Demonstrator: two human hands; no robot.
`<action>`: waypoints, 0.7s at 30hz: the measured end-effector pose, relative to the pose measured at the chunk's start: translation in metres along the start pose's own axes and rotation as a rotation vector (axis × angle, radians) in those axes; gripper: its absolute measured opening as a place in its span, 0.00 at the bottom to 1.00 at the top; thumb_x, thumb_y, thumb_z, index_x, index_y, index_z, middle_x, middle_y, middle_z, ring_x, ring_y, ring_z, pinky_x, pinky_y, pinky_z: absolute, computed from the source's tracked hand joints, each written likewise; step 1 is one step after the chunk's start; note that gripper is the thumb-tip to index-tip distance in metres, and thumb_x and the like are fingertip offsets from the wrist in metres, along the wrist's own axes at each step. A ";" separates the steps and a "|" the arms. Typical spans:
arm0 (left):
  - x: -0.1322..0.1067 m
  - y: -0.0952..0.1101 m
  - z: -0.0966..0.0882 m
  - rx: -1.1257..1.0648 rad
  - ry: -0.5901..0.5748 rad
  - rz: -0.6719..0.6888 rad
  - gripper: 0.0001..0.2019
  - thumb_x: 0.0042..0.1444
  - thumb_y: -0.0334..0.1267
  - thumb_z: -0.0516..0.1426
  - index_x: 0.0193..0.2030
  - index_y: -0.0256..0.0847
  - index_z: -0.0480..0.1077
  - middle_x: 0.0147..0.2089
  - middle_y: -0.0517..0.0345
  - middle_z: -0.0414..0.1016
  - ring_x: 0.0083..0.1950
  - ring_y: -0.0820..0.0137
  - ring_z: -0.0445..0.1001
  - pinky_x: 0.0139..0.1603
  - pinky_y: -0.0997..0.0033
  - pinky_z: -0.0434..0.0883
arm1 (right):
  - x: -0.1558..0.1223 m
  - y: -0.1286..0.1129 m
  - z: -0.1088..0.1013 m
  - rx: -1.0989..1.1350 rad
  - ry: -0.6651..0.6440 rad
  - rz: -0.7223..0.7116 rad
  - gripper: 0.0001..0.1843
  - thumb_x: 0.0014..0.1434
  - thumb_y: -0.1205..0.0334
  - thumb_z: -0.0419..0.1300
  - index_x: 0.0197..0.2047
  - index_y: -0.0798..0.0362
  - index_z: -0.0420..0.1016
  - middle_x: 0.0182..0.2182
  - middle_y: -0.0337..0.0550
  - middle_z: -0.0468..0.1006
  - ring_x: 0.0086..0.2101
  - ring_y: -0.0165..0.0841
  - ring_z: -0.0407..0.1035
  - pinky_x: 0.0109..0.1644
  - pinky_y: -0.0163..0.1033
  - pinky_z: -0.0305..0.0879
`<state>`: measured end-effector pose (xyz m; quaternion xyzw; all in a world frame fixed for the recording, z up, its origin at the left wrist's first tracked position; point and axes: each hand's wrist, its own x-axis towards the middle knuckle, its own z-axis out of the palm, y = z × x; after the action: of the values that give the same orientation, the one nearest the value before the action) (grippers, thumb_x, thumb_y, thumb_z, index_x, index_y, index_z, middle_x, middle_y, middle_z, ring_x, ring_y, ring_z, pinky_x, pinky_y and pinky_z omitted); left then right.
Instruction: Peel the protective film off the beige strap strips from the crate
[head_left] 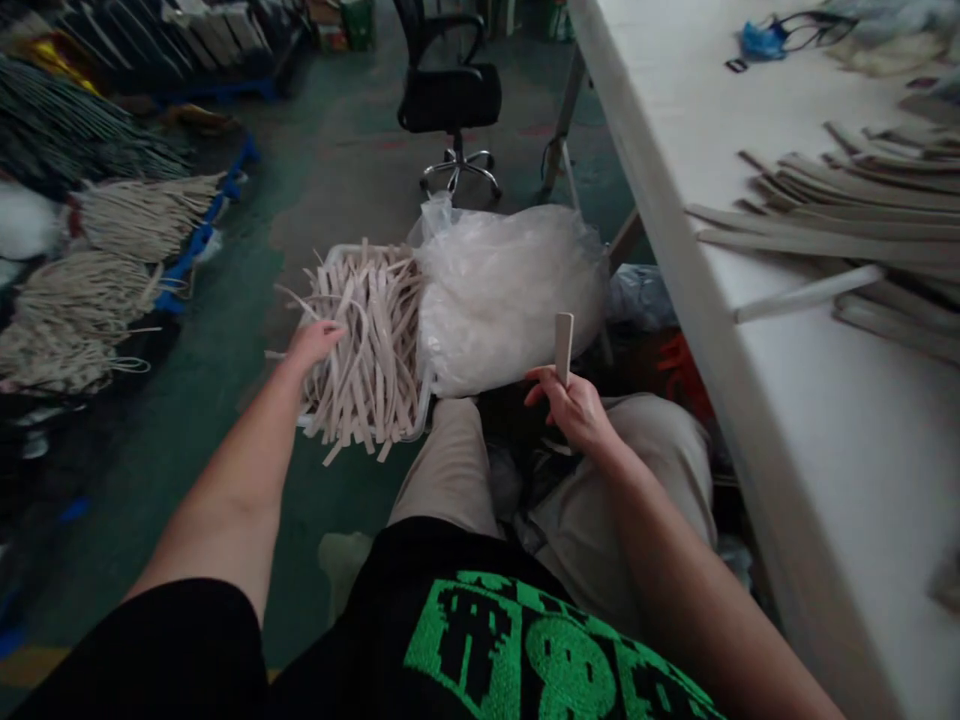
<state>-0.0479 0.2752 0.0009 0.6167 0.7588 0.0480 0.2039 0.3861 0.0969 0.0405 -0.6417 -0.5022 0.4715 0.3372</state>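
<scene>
My left hand (313, 343) reaches down into a white basket (324, 262) on the floor, heaped with several beige strips (371, 340). Its fingers curl into the pile and are partly hidden. My right hand (571, 405) hovers above my knee, closed on a single beige strip (563, 345) that stands upright. A crumpled clear plastic bag (510, 290) lies right of the basket, between the two hands.
A white table (825, 420) runs along the right, carrying a spread of grey-beige strips (847, 225) and a blue item (761, 40). A black office chair (448, 95) stands ahead. Bundles of cord and strips (112, 260) are stacked on the floor at left.
</scene>
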 end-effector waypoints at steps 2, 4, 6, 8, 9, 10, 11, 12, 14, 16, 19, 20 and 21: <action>-0.003 0.013 0.057 -0.007 -0.170 0.051 0.09 0.56 0.40 0.60 0.31 0.37 0.77 0.28 0.52 0.79 0.39 0.58 0.78 0.42 0.67 0.71 | -0.001 -0.001 -0.002 -0.022 -0.024 0.003 0.26 0.65 0.43 0.51 0.45 0.56 0.78 0.28 0.43 0.81 0.18 0.29 0.63 0.22 0.34 0.63; -0.015 0.026 0.111 -0.016 -0.285 0.100 0.08 0.53 0.39 0.62 0.28 0.37 0.77 0.27 0.53 0.79 0.37 0.59 0.78 0.41 0.68 0.71 | -0.002 -0.004 -0.003 -0.034 -0.048 0.000 0.25 0.65 0.44 0.50 0.43 0.55 0.78 0.28 0.43 0.80 0.19 0.29 0.63 0.23 0.33 0.62; -0.028 0.038 0.156 -0.019 -0.344 0.142 0.07 0.53 0.37 0.62 0.35 0.37 0.80 0.34 0.51 0.83 0.41 0.59 0.79 0.45 0.68 0.72 | -0.004 -0.006 -0.004 -0.039 -0.076 -0.011 0.24 0.66 0.45 0.50 0.42 0.55 0.78 0.28 0.43 0.80 0.19 0.29 0.63 0.23 0.33 0.62; -0.036 0.047 0.190 -0.010 -0.360 0.168 0.13 0.53 0.35 0.62 0.45 0.37 0.80 0.45 0.48 0.84 0.49 0.57 0.79 0.51 0.67 0.71 | -0.005 -0.008 -0.005 -0.042 -0.104 -0.024 0.24 0.67 0.45 0.50 0.40 0.55 0.78 0.29 0.43 0.80 0.19 0.28 0.63 0.23 0.33 0.61; -0.038 0.051 0.203 0.003 -0.360 0.172 0.16 0.53 0.34 0.63 0.49 0.36 0.79 0.50 0.46 0.83 0.53 0.56 0.77 0.54 0.66 0.71 | -0.005 -0.008 -0.005 -0.044 -0.117 -0.029 0.24 0.68 0.45 0.50 0.40 0.55 0.78 0.29 0.42 0.80 0.19 0.28 0.64 0.24 0.34 0.61; -0.039 0.053 0.213 0.020 -0.357 0.171 0.20 0.53 0.33 0.63 0.53 0.34 0.77 0.54 0.42 0.81 0.57 0.54 0.76 0.57 0.64 0.70 | -0.006 -0.009 -0.005 -0.045 -0.128 -0.033 0.24 0.68 0.46 0.49 0.40 0.55 0.78 0.29 0.42 0.80 0.19 0.28 0.64 0.24 0.34 0.61; -0.039 0.055 0.221 0.039 -0.351 0.165 0.22 0.54 0.32 0.63 0.57 0.31 0.75 0.57 0.38 0.78 0.59 0.51 0.74 0.59 0.62 0.69 | -0.006 -0.009 -0.005 -0.045 -0.138 -0.038 0.24 0.68 0.46 0.49 0.39 0.55 0.78 0.29 0.42 0.80 0.20 0.28 0.64 0.25 0.34 0.61; -0.039 0.057 0.227 0.059 -0.343 0.158 0.24 0.55 0.31 0.62 0.59 0.29 0.73 0.60 0.34 0.75 0.62 0.50 0.72 0.61 0.59 0.68 | -0.007 -0.010 -0.005 -0.044 -0.146 -0.043 0.24 0.69 0.45 0.49 0.39 0.55 0.78 0.29 0.42 0.80 0.20 0.28 0.65 0.26 0.34 0.62; -0.039 0.060 0.234 0.093 -0.331 0.145 0.25 0.58 0.29 0.60 0.62 0.28 0.69 0.64 0.31 0.71 0.66 0.49 0.69 0.65 0.56 0.65 | -0.008 -0.010 -0.006 -0.034 -0.162 -0.048 0.25 0.69 0.44 0.50 0.40 0.55 0.78 0.28 0.42 0.79 0.21 0.29 0.66 0.26 0.34 0.62; -0.040 0.063 0.238 0.117 -0.343 0.138 0.22 0.60 0.29 0.60 0.62 0.31 0.70 0.65 0.34 0.70 0.67 0.52 0.68 0.67 0.55 0.63 | -0.009 -0.011 -0.008 -0.012 -0.173 -0.046 0.26 0.69 0.43 0.50 0.40 0.55 0.79 0.28 0.42 0.79 0.22 0.29 0.66 0.26 0.34 0.63; -0.041 0.067 0.241 0.134 -0.374 0.096 0.15 0.64 0.37 0.61 0.56 0.36 0.74 0.62 0.43 0.74 0.64 0.55 0.71 0.66 0.49 0.65 | -0.011 -0.010 -0.011 0.020 -0.180 -0.025 0.26 0.69 0.42 0.50 0.43 0.55 0.79 0.29 0.43 0.79 0.21 0.29 0.65 0.24 0.34 0.64; -0.040 0.068 0.242 0.133 -0.373 0.071 0.14 0.65 0.40 0.60 0.55 0.36 0.74 0.61 0.44 0.75 0.63 0.56 0.72 0.65 0.47 0.66 | -0.011 -0.008 -0.012 0.027 -0.179 -0.018 0.27 0.69 0.41 0.50 0.44 0.55 0.79 0.29 0.43 0.79 0.21 0.29 0.65 0.23 0.34 0.64; -0.038 0.067 0.242 0.127 -0.368 0.044 0.14 0.66 0.42 0.60 0.54 0.37 0.75 0.59 0.46 0.76 0.62 0.56 0.73 0.65 0.45 0.67 | -0.010 -0.007 -0.013 0.033 -0.179 -0.013 0.27 0.69 0.41 0.50 0.45 0.55 0.79 0.29 0.43 0.80 0.21 0.29 0.65 0.23 0.34 0.64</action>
<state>0.1089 0.2115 -0.1884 0.6430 0.6966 -0.1091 0.2989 0.3955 0.0894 0.0538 -0.5882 -0.5265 0.5329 0.3046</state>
